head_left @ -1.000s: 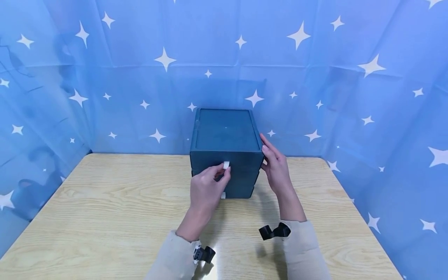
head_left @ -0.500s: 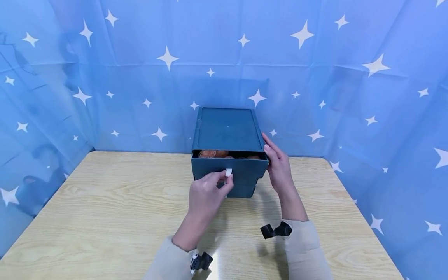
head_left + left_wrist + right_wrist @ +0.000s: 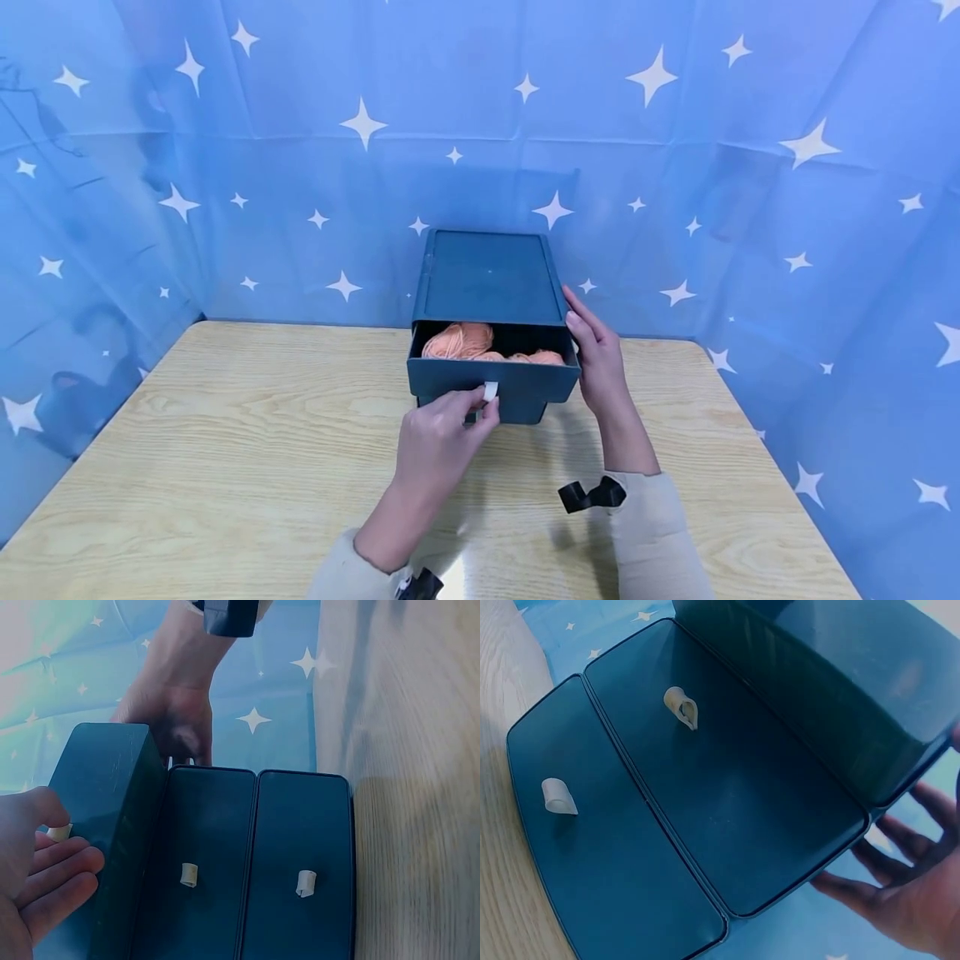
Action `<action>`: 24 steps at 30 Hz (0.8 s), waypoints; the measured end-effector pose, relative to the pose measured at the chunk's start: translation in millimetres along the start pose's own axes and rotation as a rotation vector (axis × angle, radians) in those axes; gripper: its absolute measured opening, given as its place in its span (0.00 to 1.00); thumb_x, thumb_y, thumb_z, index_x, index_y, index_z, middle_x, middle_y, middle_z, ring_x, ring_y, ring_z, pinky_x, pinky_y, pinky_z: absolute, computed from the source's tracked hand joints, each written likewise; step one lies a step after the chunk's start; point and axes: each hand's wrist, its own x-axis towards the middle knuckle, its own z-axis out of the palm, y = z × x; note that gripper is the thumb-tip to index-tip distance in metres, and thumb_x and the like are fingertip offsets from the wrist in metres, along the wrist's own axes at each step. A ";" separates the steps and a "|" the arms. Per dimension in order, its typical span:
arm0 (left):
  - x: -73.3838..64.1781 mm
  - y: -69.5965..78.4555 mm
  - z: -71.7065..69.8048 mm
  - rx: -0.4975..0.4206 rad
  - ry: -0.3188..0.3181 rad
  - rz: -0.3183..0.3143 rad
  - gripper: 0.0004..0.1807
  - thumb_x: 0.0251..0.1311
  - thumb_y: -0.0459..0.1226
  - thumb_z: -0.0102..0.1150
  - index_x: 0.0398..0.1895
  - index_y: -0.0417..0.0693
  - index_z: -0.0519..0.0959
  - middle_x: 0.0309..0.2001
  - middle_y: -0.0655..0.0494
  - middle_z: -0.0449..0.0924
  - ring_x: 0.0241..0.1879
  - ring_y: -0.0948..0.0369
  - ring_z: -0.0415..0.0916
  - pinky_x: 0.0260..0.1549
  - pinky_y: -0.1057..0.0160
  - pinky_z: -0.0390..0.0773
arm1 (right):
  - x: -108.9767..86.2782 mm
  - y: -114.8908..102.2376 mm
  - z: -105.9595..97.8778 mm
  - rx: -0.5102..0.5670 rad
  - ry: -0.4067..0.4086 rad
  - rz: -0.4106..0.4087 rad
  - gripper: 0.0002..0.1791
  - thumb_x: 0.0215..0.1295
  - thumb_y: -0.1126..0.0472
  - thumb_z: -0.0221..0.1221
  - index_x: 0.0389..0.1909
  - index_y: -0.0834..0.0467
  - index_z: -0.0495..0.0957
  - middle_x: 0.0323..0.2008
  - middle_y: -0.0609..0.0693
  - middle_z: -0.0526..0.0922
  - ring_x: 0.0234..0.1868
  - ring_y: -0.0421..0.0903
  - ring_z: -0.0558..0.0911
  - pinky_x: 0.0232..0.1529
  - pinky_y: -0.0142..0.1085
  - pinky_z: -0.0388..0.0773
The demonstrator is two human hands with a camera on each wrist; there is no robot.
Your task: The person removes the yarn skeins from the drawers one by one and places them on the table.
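Note:
A dark teal drawer cabinet (image 3: 487, 275) stands toward the back of the table. Its top drawer (image 3: 536, 382) is pulled partway out, and peach balls of yarn (image 3: 459, 340) show inside. My left hand (image 3: 438, 437) pinches the white pull tab (image 3: 491, 391) on that drawer's front between thumb and forefinger, the other fingers loosely bent. Against the cabinet's right side rests my right hand (image 3: 602, 354); in the right wrist view its spread fingers (image 3: 877, 862) touch the side near the front edge. Two lower drawers, the middle one (image 3: 206, 825) and the bottom one (image 3: 300, 825), are closed.
Each lower drawer bears its own small white tab, such as the middle tab (image 3: 681, 707). A light wood-grain table (image 3: 247, 442) spreads around the cabinet. Blue cloth with white stars (image 3: 262, 100) hangs close behind and along both sides.
My left hand has drawn the top drawer out toward me from closed, bringing the yarn into view. The right hand has stayed at the cabinet's side.

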 end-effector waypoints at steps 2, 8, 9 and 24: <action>-1.2 1.4 -1.4 -0.016 0.000 0.006 0.07 0.43 0.30 0.75 0.29 0.41 0.88 0.23 0.56 0.88 0.19 0.66 0.83 0.14 0.76 0.73 | -0.9 0.5 -1.0 0.003 0.003 0.000 0.27 0.80 0.52 0.47 0.77 0.47 0.62 0.79 0.47 0.59 0.81 0.46 0.57 0.79 0.52 0.56; -4.9 5.0 -7.2 -0.029 0.015 0.032 0.08 0.41 0.29 0.75 0.28 0.40 0.87 0.23 0.55 0.88 0.20 0.66 0.84 0.17 0.74 0.77 | -1.0 0.2 -0.3 -0.005 0.010 0.002 0.27 0.79 0.50 0.48 0.76 0.44 0.64 0.78 0.47 0.62 0.79 0.48 0.61 0.75 0.56 0.63; -5.3 5.8 -8.5 -0.029 0.014 0.033 0.08 0.41 0.29 0.75 0.28 0.40 0.87 0.23 0.55 0.88 0.20 0.66 0.84 0.17 0.74 0.77 | -0.7 -0.1 -0.3 -0.012 0.013 0.004 0.27 0.79 0.50 0.48 0.76 0.44 0.64 0.78 0.47 0.63 0.79 0.48 0.61 0.75 0.57 0.63; -13.8 18.5 -33.1 -0.074 -0.021 0.080 0.08 0.40 0.30 0.72 0.28 0.41 0.87 0.22 0.58 0.87 0.13 0.70 0.75 0.13 0.83 0.65 | 0.4 0.6 0.9 -0.025 0.040 0.013 0.26 0.79 0.50 0.49 0.75 0.44 0.66 0.77 0.45 0.64 0.78 0.46 0.62 0.73 0.56 0.66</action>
